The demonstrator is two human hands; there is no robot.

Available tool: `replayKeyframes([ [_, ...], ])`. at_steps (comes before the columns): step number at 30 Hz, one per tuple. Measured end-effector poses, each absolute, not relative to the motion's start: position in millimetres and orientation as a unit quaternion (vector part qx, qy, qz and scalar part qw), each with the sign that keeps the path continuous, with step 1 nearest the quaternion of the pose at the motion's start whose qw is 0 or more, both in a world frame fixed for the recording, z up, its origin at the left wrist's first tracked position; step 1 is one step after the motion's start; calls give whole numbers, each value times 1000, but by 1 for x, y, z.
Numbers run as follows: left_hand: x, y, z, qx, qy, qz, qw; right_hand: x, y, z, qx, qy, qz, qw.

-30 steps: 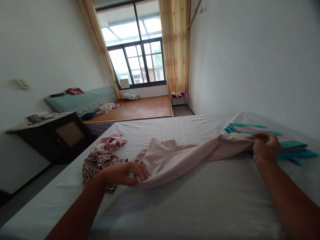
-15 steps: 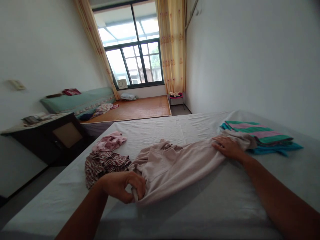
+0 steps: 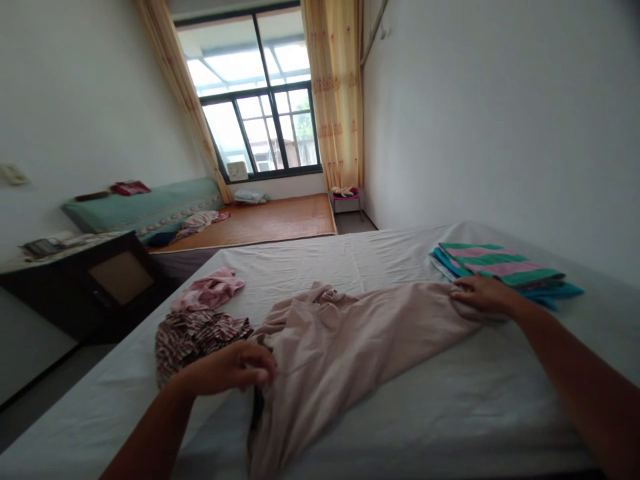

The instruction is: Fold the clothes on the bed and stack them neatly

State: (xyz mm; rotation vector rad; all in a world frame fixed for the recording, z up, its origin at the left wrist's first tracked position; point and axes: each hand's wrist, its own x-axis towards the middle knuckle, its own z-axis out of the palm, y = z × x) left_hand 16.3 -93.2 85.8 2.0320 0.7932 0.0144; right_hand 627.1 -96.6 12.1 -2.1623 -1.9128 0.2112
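Note:
A pale pinkish-beige garment (image 3: pixel 350 340) lies spread and wrinkled on the bed (image 3: pixel 450 400); I cannot tell its exact kind. At its left edge, my left hand (image 3: pixel 227 370) has its fingers curled in on the cloth. Beneath those fingers the fabric drops towards the bed's near side, showing a dark gap. My right hand (image 3: pixel 485 293) pinches the garment's right end, close to a folded stack with a green-and-pink striped cloth (image 3: pixel 505 262) on top and blue cloth (image 3: pixel 560 293) below. A brown-and-white patterned cloth (image 3: pixel 195 340) is bunched beside my left hand.
Behind the patterned cloth lies a crumpled pink cloth (image 3: pixel 213 290). A dark cabinet (image 3: pixel 65 283) stands to the left of the bed. Further back are a second bed with a brown mat (image 3: pixel 285 213), a small stool (image 3: pixel 347 195) and a curtained window. A white wall rises on the right.
The garment's near left part has fallen towards me, and my left hand has shifted up and left along its edge. My right hand has gone from lying flat to pinching the right end.

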Motion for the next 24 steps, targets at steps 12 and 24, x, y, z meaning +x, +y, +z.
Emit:
replayKeyframes([
  [12,67,-95,44,855,500,66,121,610,-137,69,-661,-645,95,372],
  [24,30,-100,95,649,564,407,308,617,-185,106,-613,-684,288,271],
])
